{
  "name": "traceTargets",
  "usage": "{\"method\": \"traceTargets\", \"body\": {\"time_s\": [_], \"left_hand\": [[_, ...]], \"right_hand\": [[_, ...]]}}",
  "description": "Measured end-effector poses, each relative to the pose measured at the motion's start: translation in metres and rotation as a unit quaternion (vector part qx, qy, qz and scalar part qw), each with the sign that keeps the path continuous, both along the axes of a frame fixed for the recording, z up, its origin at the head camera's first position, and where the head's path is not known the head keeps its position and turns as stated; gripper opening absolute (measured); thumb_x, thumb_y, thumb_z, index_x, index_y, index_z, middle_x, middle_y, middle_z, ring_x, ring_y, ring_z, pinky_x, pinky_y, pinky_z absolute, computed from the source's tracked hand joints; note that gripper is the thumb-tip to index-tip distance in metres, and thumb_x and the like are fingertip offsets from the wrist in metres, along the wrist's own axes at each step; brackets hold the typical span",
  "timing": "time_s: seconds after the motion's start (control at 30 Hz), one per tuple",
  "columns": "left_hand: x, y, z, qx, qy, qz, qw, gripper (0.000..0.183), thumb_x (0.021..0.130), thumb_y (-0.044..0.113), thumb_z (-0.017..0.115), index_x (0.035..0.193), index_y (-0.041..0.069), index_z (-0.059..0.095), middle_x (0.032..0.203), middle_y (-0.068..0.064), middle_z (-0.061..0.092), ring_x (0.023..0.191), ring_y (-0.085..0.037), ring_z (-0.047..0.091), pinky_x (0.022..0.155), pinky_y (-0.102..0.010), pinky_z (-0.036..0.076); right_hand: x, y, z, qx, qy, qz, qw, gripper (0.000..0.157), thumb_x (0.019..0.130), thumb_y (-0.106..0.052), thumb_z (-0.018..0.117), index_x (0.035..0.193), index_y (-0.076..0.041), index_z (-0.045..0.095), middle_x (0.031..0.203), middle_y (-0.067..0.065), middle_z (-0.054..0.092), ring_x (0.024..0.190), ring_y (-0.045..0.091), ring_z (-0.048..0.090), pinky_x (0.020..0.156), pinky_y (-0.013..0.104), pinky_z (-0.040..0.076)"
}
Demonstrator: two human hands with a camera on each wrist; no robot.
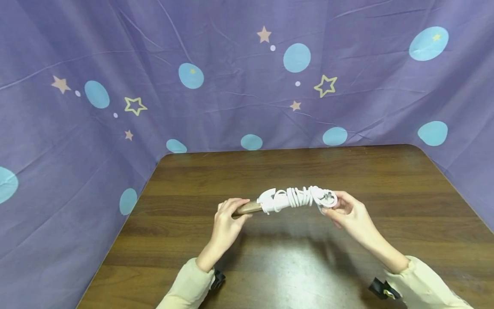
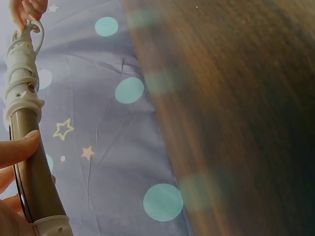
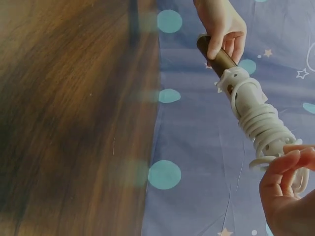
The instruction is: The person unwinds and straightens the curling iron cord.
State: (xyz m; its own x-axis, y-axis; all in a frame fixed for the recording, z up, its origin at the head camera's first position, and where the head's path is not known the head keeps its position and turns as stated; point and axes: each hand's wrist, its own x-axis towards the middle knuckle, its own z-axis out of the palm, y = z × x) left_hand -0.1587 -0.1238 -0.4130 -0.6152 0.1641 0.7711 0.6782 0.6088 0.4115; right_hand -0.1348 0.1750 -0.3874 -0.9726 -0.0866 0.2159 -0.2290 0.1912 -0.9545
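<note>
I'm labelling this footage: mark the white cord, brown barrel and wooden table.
White cord [image 3: 261, 121]: right wrist view, on its wound coils.
Brown barrel [image 2: 40, 173]: left wrist view, on its middle.
Wooden table [image 1: 293, 169]: head view, on its bare far surface.

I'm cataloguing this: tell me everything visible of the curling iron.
The curling iron has a glossy, metallic-looking bronze barrel, a white tip and a white, plastic-looking handle wound with white cord. It is held roughly level above the table; the left hand grips the barrel, the right hand holds the cord-wrapped end.
</note>
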Motion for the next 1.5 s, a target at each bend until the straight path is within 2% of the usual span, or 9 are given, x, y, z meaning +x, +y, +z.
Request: {"method": "traceTargets", "body": {"time_s": [0.2,0.37,0.43,0.63,0.9,1.07,1.3,1.43,1.5], "left_hand": [[0.0,0.0,-0.001,0.002,0.006,-0.001,1.0,0.04,0.05,-0.002,0.079,0.088,0.004,0.067,0.084,-0.007,0.064,0.077,-0.021,0.058,0.07,-0.03,0.038],[0.001,0.0,-0.002,0.012,-0.019,0.001,0.9998,0.043,0.049,-0.003,0.081,0.088,0.006,0.068,0.084,-0.006,0.065,0.077,-0.021,0.059,0.067,-0.032,0.04],[0.001,0.0,-0.002,0.016,-0.027,0.002,0.9995,0.044,0.048,-0.003,0.081,0.089,0.006,0.068,0.084,-0.005,0.065,0.077,-0.021,0.059,0.066,-0.031,0.041],[0.001,0.002,0.001,0.014,-0.035,-0.002,0.9993,0.042,0.05,-0.001,0.081,0.089,0.007,0.069,0.083,-0.005,0.065,0.077,-0.02,0.059,0.067,-0.031,0.041],[0.001,0.004,0.0,0.018,-0.029,0.001,0.9994,0.043,0.049,-0.001,0.082,0.089,0.007,0.069,0.083,-0.005,0.065,0.076,-0.02,0.059,0.065,-0.03,0.041],[0.001,0.003,-0.001,0.017,-0.045,-0.01,0.9988,0.042,0.05,0.001,0.082,0.09,0.007,0.068,0.083,-0.004,0.065,0.076,-0.018,0.061,0.064,-0.029,0.04],[0.002,0.001,0.001,0.021,-0.065,-0.018,0.9975,0.04,0.053,0.002,0.081,0.091,0.007,0.068,0.084,-0.004,0.066,0.076,-0.016,0.061,0.063,-0.031,0.04],[0.001,0.001,0.001,0.021,-0.066,-0.015,0.9974,0.04,0.053,0.001,0.081,0.09,0.007,0.068,0.084,-0.004,0.066,0.076,-0.016,0.062,0.063,-0.031,0.04],[0.001,0.0,0.001,0.021,-0.062,-0.013,0.9978,0.04,0.052,0.0,0.081,0.09,0.007,0.068,0.084,-0.004,0.066,0.076,-0.017,0.062,0.063,-0.031,0.04]], "right_hand": [[-0.013,0.005,-0.022,-0.084,0.029,0.061,0.994,0.028,0.077,-0.007,0.066,0.102,-0.007,0.052,0.066,-0.006,0.055,0.04,0.004,0.043,0.037,0.025,0.036],[-0.008,0.001,-0.014,-0.081,0.021,0.049,0.995,0.03,0.075,-0.004,0.067,0.101,-0.005,0.052,0.061,-0.005,0.053,0.036,0.009,0.041,0.034,0.028,0.034],[-0.012,0.005,-0.025,-0.091,0.012,0.04,0.995,0.034,0.073,-0.004,0.069,0.103,-0.004,0.053,0.062,-0.003,0.054,0.036,0.011,0.042,0.035,0.029,0.035],[-0.049,0.031,-0.109,-0.085,0.016,0.003,0.996,0.044,0.071,-0.007,0.072,0.111,-0.009,0.052,0.085,0.006,0.065,0.045,0.023,0.057,0.046,0.032,0.046],[-0.054,0.036,-0.123,-0.07,0.023,-0.017,0.997,0.049,0.071,-0.013,0.073,0.114,-0.012,0.051,0.08,0.012,0.061,0.043,0.028,0.054,0.042,0.036,0.045],[-0.053,0.035,-0.119,-0.127,0.023,0.016,0.991,0.046,0.072,-0.003,0.07,0.113,-0.005,0.05,0.077,0.014,0.058,0.039,0.026,0.048,0.041,0.039,0.044],[-0.058,0.037,-0.119,-0.178,0.064,0.073,0.979,0.038,0.078,0.007,0.06,0.113,0.004,0.045,0.091,0.022,0.062,0.051,0.032,0.058,0.055,0.04,0.049],[-0.046,0.03,-0.088,-0.209,0.101,0.142,0.962,0.026,0.083,0.009,0.052,0.107,0.004,0.047,0.089,0.017,0.064,0.054,0.025,0.06,0.059,0.034,0.049],[-0.031,0.02,-0.057,-0.206,0.099,0.159,0.96,0.021,0.083,0.007,0.053,0.104,0.004,0.048,0.084,0.015,0.065,0.055,0.022,0.06,0.06,0.032,0.049]]}}
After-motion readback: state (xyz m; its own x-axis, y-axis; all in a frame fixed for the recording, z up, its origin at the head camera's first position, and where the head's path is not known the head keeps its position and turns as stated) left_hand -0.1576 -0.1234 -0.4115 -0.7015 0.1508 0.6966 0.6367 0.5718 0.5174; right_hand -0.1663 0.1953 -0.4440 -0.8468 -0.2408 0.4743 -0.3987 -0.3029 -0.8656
